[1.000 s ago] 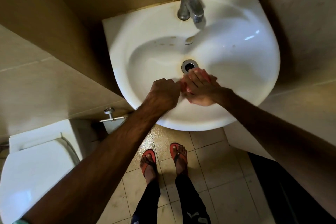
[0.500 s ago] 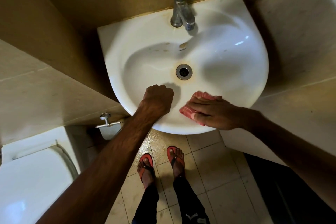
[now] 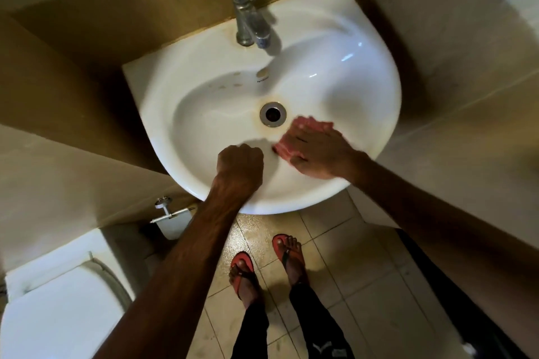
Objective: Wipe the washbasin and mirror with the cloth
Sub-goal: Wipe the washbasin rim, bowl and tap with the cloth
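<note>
A white washbasin (image 3: 364, 87) is fixed to the tiled wall below me, with a round metal drain (image 3: 273, 114) at its middle. My right hand (image 3: 318, 151) lies flat on a pink cloth (image 3: 313, 125) and presses it against the inner bowl just right of the drain; the cloth is blurred. My left hand (image 3: 240, 162) is a closed fist resting on the near inside wall of the bowl, holding nothing that I can see. The mirror is out of view.
A chrome tap (image 3: 248, 20) stands at the back rim of the basin. A white toilet (image 3: 55, 312) sits at the lower left, with a metal paper holder (image 3: 169, 210) on the wall beside it. My feet in red sandals (image 3: 242, 274) stand on the tiled floor.
My right hand has slid the cloth from the near rim up into the bowl, toward the drain. The left fist has stayed on the near wall. The view has tilted slightly.
</note>
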The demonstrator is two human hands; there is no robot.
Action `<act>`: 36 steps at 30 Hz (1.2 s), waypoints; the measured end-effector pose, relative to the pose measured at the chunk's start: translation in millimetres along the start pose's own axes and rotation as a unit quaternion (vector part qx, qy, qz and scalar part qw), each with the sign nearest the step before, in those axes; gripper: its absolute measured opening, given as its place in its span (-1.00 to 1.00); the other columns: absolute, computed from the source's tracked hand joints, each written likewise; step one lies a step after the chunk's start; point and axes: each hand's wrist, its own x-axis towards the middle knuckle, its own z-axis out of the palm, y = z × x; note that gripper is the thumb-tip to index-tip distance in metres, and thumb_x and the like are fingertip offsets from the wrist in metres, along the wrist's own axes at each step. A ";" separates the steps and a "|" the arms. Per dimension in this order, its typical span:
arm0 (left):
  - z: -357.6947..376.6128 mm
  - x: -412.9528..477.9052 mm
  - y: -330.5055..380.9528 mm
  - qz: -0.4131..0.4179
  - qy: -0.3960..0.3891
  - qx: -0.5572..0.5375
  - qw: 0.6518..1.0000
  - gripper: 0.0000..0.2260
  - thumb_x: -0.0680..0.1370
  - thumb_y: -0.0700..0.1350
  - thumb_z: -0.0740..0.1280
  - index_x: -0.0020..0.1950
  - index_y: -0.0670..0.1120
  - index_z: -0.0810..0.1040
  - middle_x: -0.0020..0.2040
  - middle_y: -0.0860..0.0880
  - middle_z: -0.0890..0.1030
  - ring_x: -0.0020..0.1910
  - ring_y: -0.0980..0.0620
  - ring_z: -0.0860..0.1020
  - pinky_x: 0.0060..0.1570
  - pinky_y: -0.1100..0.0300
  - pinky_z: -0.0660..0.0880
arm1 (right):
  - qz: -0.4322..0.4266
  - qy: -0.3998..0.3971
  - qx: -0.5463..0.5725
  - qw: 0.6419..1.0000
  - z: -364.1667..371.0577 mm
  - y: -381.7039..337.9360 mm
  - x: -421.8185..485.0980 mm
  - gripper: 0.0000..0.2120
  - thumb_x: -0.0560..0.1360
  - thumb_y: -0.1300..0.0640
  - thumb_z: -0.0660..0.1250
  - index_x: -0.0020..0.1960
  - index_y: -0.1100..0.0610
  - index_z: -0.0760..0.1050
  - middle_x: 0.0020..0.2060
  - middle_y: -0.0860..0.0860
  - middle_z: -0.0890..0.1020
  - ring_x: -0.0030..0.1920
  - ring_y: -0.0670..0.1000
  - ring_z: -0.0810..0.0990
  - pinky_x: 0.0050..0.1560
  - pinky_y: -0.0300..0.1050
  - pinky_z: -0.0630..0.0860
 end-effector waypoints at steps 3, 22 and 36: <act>2.1 -8.0 4.2 0.000 -0.002 -0.018 1.000 -0.77 0.62 -0.08 0.28 0.25 -0.11 0.57 0.21 -0.13 0.61 0.24 -0.17 0.58 0.15 0.05 0.51 | -0.023 0.057 -0.003 0.998 -16.7 0.7 -70.5 -0.41 0.60 -0.24 -0.14 0.30 -0.05 0.55 0.26 -0.09 0.63 0.35 0.00 0.52 0.39 0.11 0.39; -8.0 11.5 14.2 0.050 -0.080 -0.131 0.987 -0.59 0.60 0.18 0.30 0.12 -0.18 0.59 0.23 -0.18 0.59 0.23 -0.22 0.56 0.22 -0.08 0.52 | 0.322 0.329 0.143 0.876 41.0 -71.6 -100.0 -0.51 0.69 -0.01 0.10 0.56 0.13 0.32 0.64 0.12 0.25 0.68 0.15 0.05 0.62 0.26 0.15; -2.9 21.6 22.1 0.077 -0.035 -0.085 0.993 -0.59 0.57 0.17 0.35 0.15 -0.15 0.54 0.15 -0.18 0.60 0.17 -0.21 0.58 0.11 0.00 0.51 | 0.451 0.462 0.394 0.654 30.5 -98.9 -60.6 -0.32 0.68 0.15 0.24 0.69 0.18 -0.01 0.65 0.29 0.03 0.55 0.32 0.35 0.43 0.19 0.52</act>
